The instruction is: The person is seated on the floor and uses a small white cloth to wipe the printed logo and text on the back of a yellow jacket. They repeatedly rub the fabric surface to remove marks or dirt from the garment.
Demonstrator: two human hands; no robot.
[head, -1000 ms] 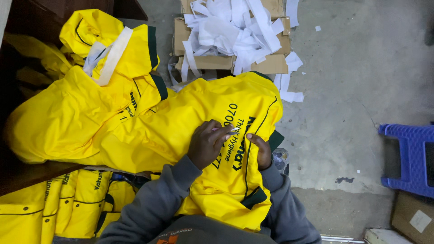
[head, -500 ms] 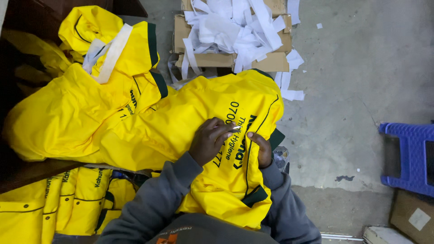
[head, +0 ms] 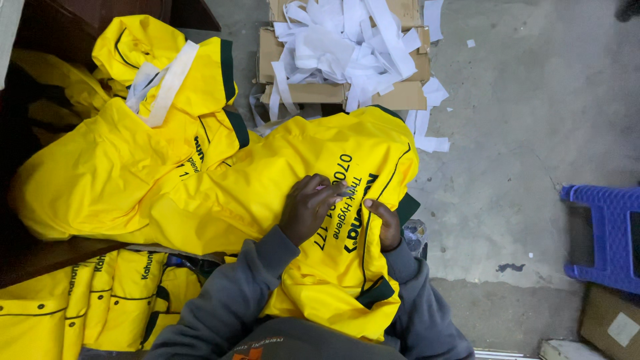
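A yellow garment (head: 320,220) with dark green trim and dark printed lettering is spread over the lap of a seated person in grey sleeves (head: 227,300), at the lower centre of the head view. The left hand (head: 308,208) is laid on the lettered panel with its fingers curled, a small pale scrap being pinched at the fingertips (head: 337,191); the grip is nearly closed, though what exactly is pinched cannot be told. The right hand (head: 385,223), just beside it at 3 o'clock, is closed on a fold of the same garment near a dark green edge.

At 9 o'clock from the hands, a second yellow garment (head: 113,173) is heaped on a dark wooden table (head: 40,257), touching the first. On top of that heap, toward 11 o'clock, a yellow hood or sleeve is seen with a white strip (head: 167,83) draped across it. Below the table edge, at 8 o'clock, folded yellow garments (head: 87,300) are stacked side by side.

Further off, at 12 o'clock, a cardboard box (head: 400,97) is shown on the concrete floor (head: 520,133), heaped with white paper strips (head: 340,47), some spilled beside it. At 3 o'clock, well apart, a blue plastic stool (head: 603,233) is seen, with another cardboard box (head: 610,323) at 4 o'clock.
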